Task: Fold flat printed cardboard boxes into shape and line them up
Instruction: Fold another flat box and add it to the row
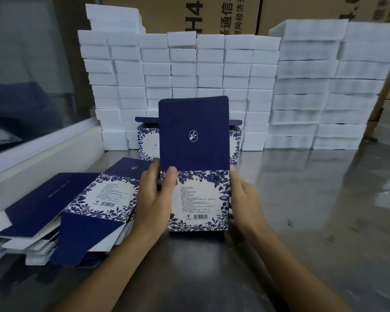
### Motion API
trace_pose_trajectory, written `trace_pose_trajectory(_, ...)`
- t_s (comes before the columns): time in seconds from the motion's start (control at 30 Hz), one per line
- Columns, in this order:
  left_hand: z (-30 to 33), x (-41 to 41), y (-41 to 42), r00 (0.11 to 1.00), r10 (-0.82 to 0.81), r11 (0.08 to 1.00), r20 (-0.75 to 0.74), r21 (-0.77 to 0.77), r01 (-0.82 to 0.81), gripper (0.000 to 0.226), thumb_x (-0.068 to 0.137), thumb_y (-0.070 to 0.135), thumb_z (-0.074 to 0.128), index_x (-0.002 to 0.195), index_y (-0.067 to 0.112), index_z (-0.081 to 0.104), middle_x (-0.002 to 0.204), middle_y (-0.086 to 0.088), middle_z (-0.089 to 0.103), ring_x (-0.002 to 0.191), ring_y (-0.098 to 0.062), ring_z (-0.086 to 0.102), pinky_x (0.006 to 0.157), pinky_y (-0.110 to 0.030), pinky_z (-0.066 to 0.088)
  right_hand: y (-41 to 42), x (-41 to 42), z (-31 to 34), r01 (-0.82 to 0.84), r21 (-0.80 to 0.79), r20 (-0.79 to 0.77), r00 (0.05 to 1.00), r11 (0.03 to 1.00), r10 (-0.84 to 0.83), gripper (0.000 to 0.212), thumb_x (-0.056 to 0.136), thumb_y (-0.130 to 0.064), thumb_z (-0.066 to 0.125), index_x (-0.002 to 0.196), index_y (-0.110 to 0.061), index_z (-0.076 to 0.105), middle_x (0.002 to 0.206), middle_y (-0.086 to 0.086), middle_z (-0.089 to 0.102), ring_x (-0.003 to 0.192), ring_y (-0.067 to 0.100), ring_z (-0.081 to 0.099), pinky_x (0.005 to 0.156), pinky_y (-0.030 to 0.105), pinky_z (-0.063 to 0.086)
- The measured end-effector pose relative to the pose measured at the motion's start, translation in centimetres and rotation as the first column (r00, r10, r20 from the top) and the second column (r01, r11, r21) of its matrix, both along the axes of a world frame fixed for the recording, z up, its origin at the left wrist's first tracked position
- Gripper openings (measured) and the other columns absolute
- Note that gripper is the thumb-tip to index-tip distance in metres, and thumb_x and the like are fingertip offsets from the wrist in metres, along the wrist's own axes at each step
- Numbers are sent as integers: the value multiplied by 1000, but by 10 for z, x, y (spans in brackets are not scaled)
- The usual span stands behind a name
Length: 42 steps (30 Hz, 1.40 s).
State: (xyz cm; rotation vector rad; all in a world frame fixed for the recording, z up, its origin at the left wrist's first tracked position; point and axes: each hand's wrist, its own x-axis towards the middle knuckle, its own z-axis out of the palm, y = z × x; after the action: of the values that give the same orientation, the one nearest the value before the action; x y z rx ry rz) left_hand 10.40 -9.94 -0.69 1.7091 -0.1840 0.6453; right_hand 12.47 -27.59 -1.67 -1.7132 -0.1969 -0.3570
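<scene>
both hands are holding one printed box upright in the middle of the metal table, its bottom edge sitting on or just above the surface, can't quite tell which. the left hand is gripping the box's left edge with the thumb lying across the front panel, right at the line where the navy lid flap meets the blue floral part. the right hand is pressing against the right side with fingers wrapping behind, so only the back of the hand is showing and i can't tell exactly how the fingertips are lying. the long navy flap with a small white logo is standing straight up above the body.

to the left, a messy pile of flat boxes is lying on the table, same navy and floral print, some overlapping at angles, the top one showing a barcode. behind the held box, further back, two folded boxes are standing side by side with their flaps open, mostly hidden by the one in hand.

along the far edge, stacks of white foam blocks are piling up like a wall, taller on the right. brown cartons with black lettering are sitting behind those. a white ledge and a glass pane are running along the left side.
</scene>
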Motion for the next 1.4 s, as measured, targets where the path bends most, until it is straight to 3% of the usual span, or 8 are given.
trace_pose_trajectory(0.13,1,1,-1,996,70,995,50,66,-73,39,94,59,35,91,27,56,98,9,58,94,16,49,82,-5,36,2,-5,6,-42,63,12,999,997,41,73,80,-89,30,109,-39,73,108,-15,75,107,6,68,101,44,50)
trace_pose_trajectory(0.27,-2,-1,-6,983,130,986,130,85,-142,33,94,56,31,86,29,49,83,10,55,77,-6,53,70,-25,41,7,-10,8,2,88,167,986,996,-16,65,86,-77,34,121,-32,64,112,-18,70,107,-2,63,93,26,50)
trace_pose_trajectory(0.37,-3,-4,-8,977,154,983,147,78,-167,23,91,56,30,103,40,42,80,19,60,67,-3,56,60,-26,40,6,-12,7,-24,130,268,963,991,-12,54,88,-71,39,133,-42,50,117,-24,64,111,-4,61,86,11,49)
trace_pose_trajectory(0.57,-3,-7,-10,958,182,951,222,208,-229,41,96,45,38,137,49,32,117,22,55,101,12,54,78,-8,41,11,-14,11,-58,73,356,934,996,28,53,95,-57,47,145,-53,28,137,-18,53,114,11,65,89,29,58)
trace_pose_trajectory(0.7,-3,-9,-10,933,172,893,317,350,-283,44,99,42,35,129,21,59,115,5,57,99,11,50,81,1,35,7,-14,13,228,-131,403,901,965,-159,27,101,-42,42,116,-36,64,142,-5,44,130,-6,42,101,32,48)
trace_pose_trajectory(0.9,-2,-10,-14,930,132,862,344,423,-279,46,102,36,32,128,12,60,116,1,58,95,-8,58,77,-31,51,21,-25,23,574,-351,693,691,740,-207,29,92,-44,59,100,-25,79,132,4,61,122,29,54,95,48,43)
trace_pose_trajectory(1.23,-3,-12,-18,913,163,823,375,458,-335,45,102,35,30,123,10,61,114,-3,58,89,-22,63,62,-43,54,35,-27,23,554,-385,706,692,738,-152,11,91,-24,66,87,-28,75,96,-11,65,95,20,61,93,54,38)
trace_pose_trajectory(1.4,-3,-9,-15,912,162,838,378,434,-329,43,101,34,32,123,11,62,115,0,59,91,-9,57,67,-35,53,26,-20,15,510,-332,693,702,794,-162,16,93,-30,68,102,-19,76,116,5,62,106,24,56,96,41,43)
